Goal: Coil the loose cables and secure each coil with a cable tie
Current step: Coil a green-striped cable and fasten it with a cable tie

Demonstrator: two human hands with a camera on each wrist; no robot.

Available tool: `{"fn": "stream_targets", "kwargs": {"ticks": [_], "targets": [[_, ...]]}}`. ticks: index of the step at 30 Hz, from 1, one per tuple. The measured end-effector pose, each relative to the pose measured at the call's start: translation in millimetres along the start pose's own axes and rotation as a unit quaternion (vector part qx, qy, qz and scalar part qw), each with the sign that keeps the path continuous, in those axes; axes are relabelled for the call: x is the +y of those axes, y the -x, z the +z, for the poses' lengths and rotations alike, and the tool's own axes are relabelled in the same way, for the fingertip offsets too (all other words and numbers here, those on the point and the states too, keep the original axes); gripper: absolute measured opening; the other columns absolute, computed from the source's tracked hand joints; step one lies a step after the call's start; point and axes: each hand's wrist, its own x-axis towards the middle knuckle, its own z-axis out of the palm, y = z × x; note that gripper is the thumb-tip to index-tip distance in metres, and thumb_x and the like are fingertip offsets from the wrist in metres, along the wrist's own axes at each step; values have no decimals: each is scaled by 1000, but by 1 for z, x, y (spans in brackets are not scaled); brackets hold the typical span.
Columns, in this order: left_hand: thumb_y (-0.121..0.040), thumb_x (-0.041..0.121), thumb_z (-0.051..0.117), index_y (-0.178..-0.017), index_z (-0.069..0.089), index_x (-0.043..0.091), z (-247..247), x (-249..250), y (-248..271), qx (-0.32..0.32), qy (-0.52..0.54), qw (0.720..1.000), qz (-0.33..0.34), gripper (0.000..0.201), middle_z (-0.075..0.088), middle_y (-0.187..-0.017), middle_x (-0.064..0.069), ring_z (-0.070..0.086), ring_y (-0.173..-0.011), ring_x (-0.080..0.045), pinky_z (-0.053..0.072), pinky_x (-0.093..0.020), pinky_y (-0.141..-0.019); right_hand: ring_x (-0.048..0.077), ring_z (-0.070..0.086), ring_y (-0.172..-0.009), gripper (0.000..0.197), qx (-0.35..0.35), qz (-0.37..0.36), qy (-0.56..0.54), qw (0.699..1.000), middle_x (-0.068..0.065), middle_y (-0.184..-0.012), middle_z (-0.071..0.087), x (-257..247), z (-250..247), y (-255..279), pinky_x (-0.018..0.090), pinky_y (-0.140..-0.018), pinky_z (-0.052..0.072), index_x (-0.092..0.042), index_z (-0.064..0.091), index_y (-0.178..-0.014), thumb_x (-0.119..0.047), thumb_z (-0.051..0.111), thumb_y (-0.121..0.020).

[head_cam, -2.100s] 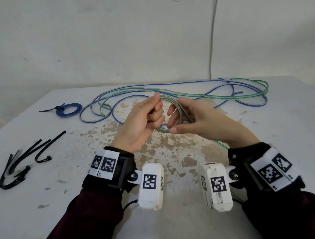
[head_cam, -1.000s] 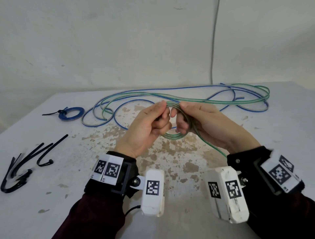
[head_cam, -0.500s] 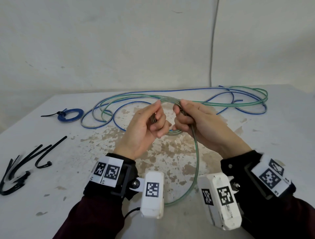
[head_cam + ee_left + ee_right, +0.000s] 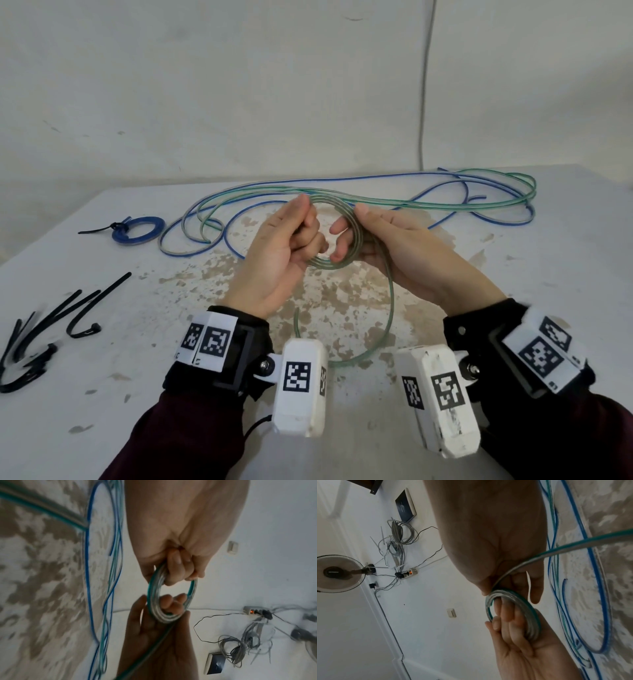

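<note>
White and worn, with brown patches where the paint has gone, the table point(image 4: 565, 308) fills the lower half of the head view. Loose green and blue cables point(image 4: 428, 198) sprawl in long loops across its far side, from ten o'clock to two o'clock. At the centre, lifted off the table, both hands hold a small green coil point(image 4: 354, 240) of several turns. The left hand point(image 4: 277, 253) grips the coil's nine o'clock side, fingers curled round the strands. The right hand point(image 4: 404, 250) clasps the three o'clock side, fingertips hooked through the ring; a free green tail point(image 4: 388, 322) sags from it towards six o'clock. At eight o'clock lie black cable ties point(image 4: 68, 318), perhaps five or six, blurred. At ten o'clock sits a small blue coil point(image 4: 138, 231), already bound with a black tie.
</note>
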Motion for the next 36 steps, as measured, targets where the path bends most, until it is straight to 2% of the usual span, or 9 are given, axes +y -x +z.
{"fn": "stream_targets", "kwargs": {"ticks": [3,6,9,14,18,22,26,31,36], "targets": [[-95,33,42,-69,46,16,0,-6,-2,6,43,999,-7,31,25,-48,10,23,-42,-7,13,-33,-62,16,54,-59,36,22,-8,-7,1000,0,-54,43,4,4,-2,24,-73,49,-7,53,-83,-25,30,-103],[-94,31,40,-63,52,17,2,-5,-1,-36,54,996,-54,36,28,-46,6,32,-41,-11,30,-29,-62,11,33,-48,35,34,-6,3,999,-4,-54,24,2,2,-2,23,-64,48,-11,47,-76,-27,31,-103],[-94,30,41,-61,54,18,1,-3,2,-77,-11,993,-92,37,27,-43,6,34,-40,-11,42,-30,-72,10,24,-45,34,-8,4,65,998,-7,-52,22,-3,-1,2,24,-59,44,-11,46,-76,-27,32,-103],[-93,35,44,-73,54,8,-3,-1,4,-100,-86,984,-117,35,24,-43,7,31,-39,-13,22,-42,-73,9,25,-45,34,-52,17,107,993,-9,-51,24,-4,-3,4,24,-61,45,-11,47,-76,-27,33,-103],[-97,31,38,-74,46,7,3,1,6,-80,-115,988,-70,34,28,-45,11,26,-40,-10,21,-40,-67,11,33,-45,36,-10,20,91,996,-6,-50,28,-1,-4,2,30,-68,48,-11,56,-73,-31,41,-99],[-92,35,42,-65,51,13,2,-1,1,-14,-16,999,-37,36,20,-46,10,21,-39,-7,29,-31,-66,13,57,-59,41,24,10,52,998,0,-56,56,1,-5,-2,25,-74,50,-10,65,-76,-32,39,-100],[-94,36,38,-63,54,15,3,-4,0,-22,33,998,-41,40,21,-47,6,24,-41,-9,24,-28,-59,11,49,-55,38,18,-10,34,999,-4,-53,37,3,-4,-4,46,-96,46,-10,54,-77,-29,34,-103],[-90,31,41,-65,53,12,4,-4,2,-87,-15,992,-91,34,23,-43,5,29,-40,-13,27,-35,-65,10,29,-47,37,0,-8,103,995,-11,-50,26,-3,-5,1,26,-69,46,-12,47,-71,-28,35,-102],[-94,34,42,-64,50,14,1,0,4,-115,-99,984,-93,37,19,-47,6,19,-42,-10,15,-31,-54,9,29,-45,37,-20,-5,130,991,-9,-49,29,-2,-3,2,30,-65,40,-10,50,-72,-28,37,-101]]}}
